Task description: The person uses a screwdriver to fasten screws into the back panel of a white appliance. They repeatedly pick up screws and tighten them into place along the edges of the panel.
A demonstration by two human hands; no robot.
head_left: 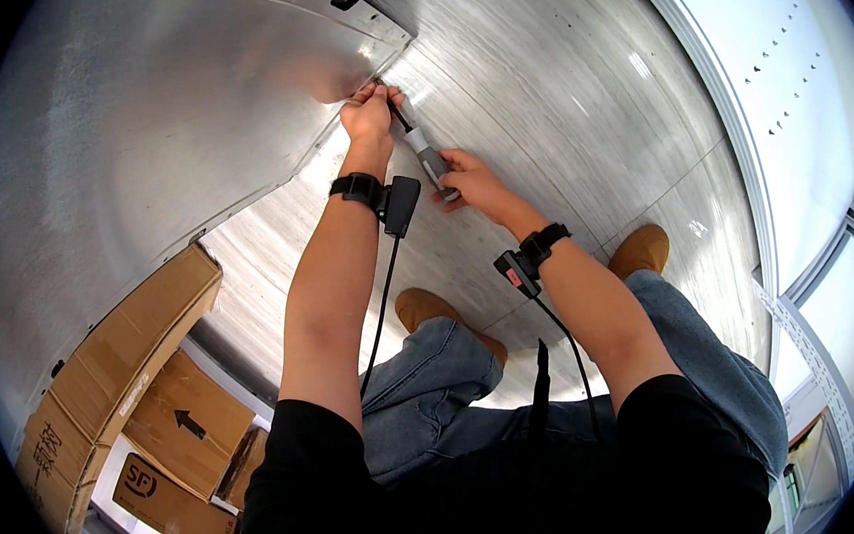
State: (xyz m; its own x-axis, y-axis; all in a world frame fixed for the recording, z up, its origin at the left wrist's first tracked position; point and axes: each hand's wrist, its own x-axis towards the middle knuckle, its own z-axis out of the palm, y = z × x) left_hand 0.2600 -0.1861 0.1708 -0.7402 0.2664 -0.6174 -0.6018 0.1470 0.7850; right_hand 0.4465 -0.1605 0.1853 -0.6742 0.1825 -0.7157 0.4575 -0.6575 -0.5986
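Observation:
A screwdriver (424,153) with a grey handle and dark shaft slants up toward the lower edge of a large metal panel (184,105). My right hand (469,183) is wrapped around its handle. Near the panel's corner, my left hand (369,113) has its fingers pinched around the front of the shaft, close to the panel edge. Whatever the tip meets is hidden behind those fingers. Each wrist wears a black strap with a small box and a cable.
Cardboard boxes (184,427) stand at the lower left, beside the panel. A white cabinet or panel (784,88) with small holes rises along the right. Grey wood-look flooring (573,85) lies between, with my brown shoes (441,316) on it.

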